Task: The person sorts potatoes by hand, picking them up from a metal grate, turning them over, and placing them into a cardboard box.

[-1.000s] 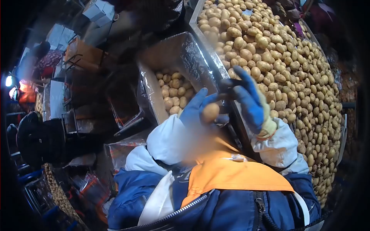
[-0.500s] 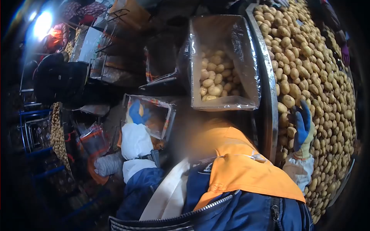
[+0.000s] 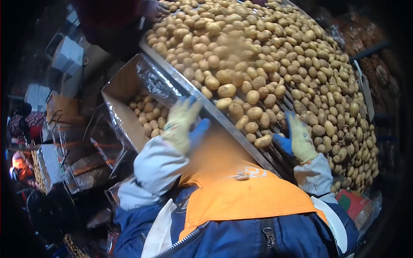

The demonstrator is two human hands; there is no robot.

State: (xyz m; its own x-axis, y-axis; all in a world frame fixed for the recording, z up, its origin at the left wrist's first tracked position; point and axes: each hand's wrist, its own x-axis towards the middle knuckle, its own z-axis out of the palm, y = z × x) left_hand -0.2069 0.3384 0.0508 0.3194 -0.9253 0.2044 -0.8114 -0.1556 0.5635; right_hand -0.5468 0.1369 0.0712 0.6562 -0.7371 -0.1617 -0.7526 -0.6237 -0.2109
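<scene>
A wide sorting table (image 3: 202,103) with a metal rim carries a deep layer of yellow potatoes (image 3: 275,64). My left hand (image 3: 183,124), in a blue and pale work glove, hovers above the rim, fingers spread and empty. It sits beside a plastic-lined cardboard box (image 3: 124,90) partly filled with potatoes (image 3: 148,116). My right hand (image 3: 299,137), gloved the same way, rests on the potatoes at the table's near edge, fingers apart, with one potato (image 3: 263,141) just to its left. White sleeves and an orange and blue jacket fill the bottom of the view.
Another person in dark red stands at the table's far side (image 3: 116,17). To the left are stacked crates and lined boxes (image 3: 77,159) in dim light. A red package (image 3: 352,202) lies low on the right below the table.
My left hand came up from a lower box on the left to the table rim. The potato it held a second ago is gone. My right hand stays on the potatoes.
</scene>
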